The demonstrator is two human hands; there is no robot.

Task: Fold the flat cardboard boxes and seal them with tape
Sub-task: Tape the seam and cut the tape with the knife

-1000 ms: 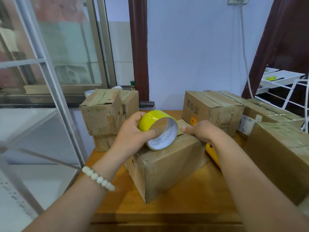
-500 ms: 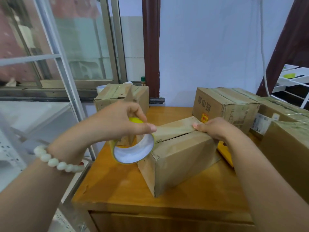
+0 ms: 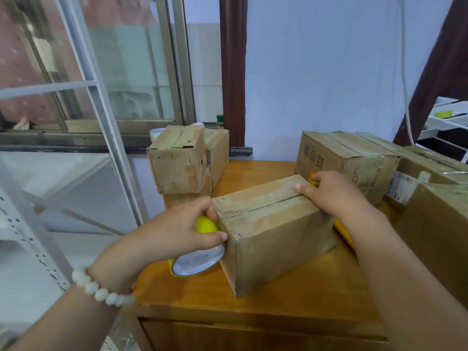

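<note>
One box (image 3: 273,239) on bench (image 3: 304,297), flaps down. Left grip (image 3: 172,234) curled round tape roll (image 3: 197,260) at box end; right grip (image 3: 329,193) flat, pressing top seam. Cardboard probably light, stiff, worn: steady near corners.

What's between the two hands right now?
Head view: only the top of the cardboard box, its centre seam running from the left hand, gripping the tape roll, to the right hand.

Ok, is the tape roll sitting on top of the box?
No, the left hand holds the tape roll against the near-left end of the box, beside it, not on top.
</note>
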